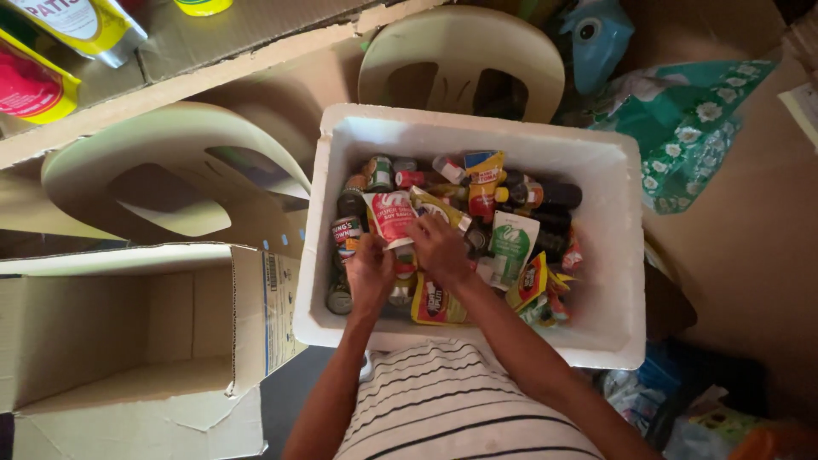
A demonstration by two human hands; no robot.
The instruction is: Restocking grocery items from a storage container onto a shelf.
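Hands meet in the middle of the white foam box (477,140), the left hand (370,273) and right hand (439,247) both pinching the red-and-white pouch (391,217), so I think a slow, straight lift keeps the crowded bottles (545,194) standing.

A red-and-white sauce pouch (391,217) stands tilted among packets in the white foam box (477,136).

Both hands, left hand (369,271) and right hand (439,247), grip a red-and-white pouch (392,217) inside a white foam box (613,255) (crammed with cans and sachets).
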